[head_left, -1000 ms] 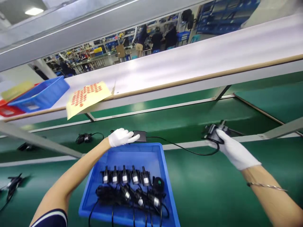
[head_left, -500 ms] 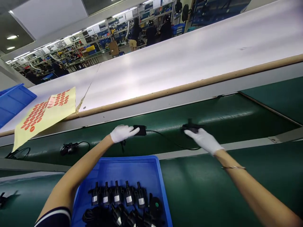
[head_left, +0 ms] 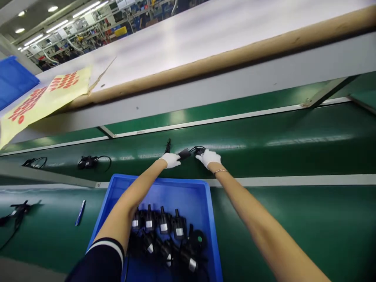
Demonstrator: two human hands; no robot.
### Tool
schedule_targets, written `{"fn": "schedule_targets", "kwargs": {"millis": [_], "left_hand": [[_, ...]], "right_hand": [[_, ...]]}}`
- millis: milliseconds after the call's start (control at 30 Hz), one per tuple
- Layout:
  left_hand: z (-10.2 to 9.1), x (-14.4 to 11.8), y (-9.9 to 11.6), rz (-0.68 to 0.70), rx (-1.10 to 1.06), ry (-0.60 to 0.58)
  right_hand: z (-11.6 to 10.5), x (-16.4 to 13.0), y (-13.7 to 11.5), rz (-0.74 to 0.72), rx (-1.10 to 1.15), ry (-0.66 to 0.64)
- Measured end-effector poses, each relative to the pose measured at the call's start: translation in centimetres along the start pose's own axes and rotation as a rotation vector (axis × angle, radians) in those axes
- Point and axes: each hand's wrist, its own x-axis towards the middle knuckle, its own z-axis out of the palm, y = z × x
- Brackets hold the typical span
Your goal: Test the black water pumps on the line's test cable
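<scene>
My left hand [head_left: 172, 160], in a white glove, pinches the left end of a small flat black box [head_left: 185, 154] on the green belt. A thin black cable [head_left: 192, 149] runs from this box to a dark device [head_left: 200, 151] on the right. My right hand [head_left: 209, 157], also gloved, has its fingers closed on that device and partly covers it. Just beyond my left hand lies a bundled black cord [head_left: 167, 146]. Nearest me, a blue bin [head_left: 176, 188] holds several black pump-like units [head_left: 163, 221] with white labels.
More black corded devices [head_left: 87, 161] lie along the belt [head_left: 264, 152] to the left. A blue pen [head_left: 80, 212] and another dark device [head_left: 19, 213] are on the nearer green surface. A white shelf with a wooden edge [head_left: 205, 66] overhangs the belt, bearing a yellow sticker sheet [head_left: 58, 94].
My right hand has come left with the dark device, close to my left hand, and the cable between is gathered. The view has tilted down, and a pen now shows at left.
</scene>
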Motion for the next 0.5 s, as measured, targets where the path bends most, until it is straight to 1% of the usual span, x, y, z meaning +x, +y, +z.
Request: {"fn": "schedule_targets", "kwargs": {"millis": [67, 133, 200, 233, 300, 333, 367, 433, 500], "left_hand": [[-1.9, -3.6, -1.2, -0.044, -0.133, 0.036], [-3.6, -8.5, -2.0, -0.108, -0.273, 0.146], [-4.2, -14.3, -2.2, -0.196, -0.42, 0.263], [-4.0, -17.3, -2.0, -0.241, -0.497, 0.302], [-2.6, -23.0, -1.1, -0.317, -0.658, 0.327], [-1.6, -25.6, -0.4, -0.344, -0.741, 0.315], [-0.6, -27.9, 0.4, -0.365, -0.825, 0.292], [1.6, -31.5, 2.2, -0.398, -1.0, 0.225], [3.4, -33.9, 4.0, -0.434, -1.181, 0.147]], "right_hand": [[-1.0, -3.3, -0.2, -0.097, -0.02, 0.01], [-1.0, -8.5, -0.9, -0.214, -0.042, -0.019], [0.4, -14.9, -2.1, -0.318, -0.082, -0.108], [1.6, -18.1, -2.8, -0.353, -0.11, -0.17], [4.3, -23.2, -4.3, -0.346, -0.183, -0.294], [5.5, -25.0, -4.9, -0.321, -0.221, -0.349], [6.5, -26.1, -5.4, -0.29, -0.255, -0.397], [7.7, -26.8, -6.1, -0.234, -0.297, -0.464], [7.8, -26.3, -6.6, -0.196, -0.297, -0.483]]}}
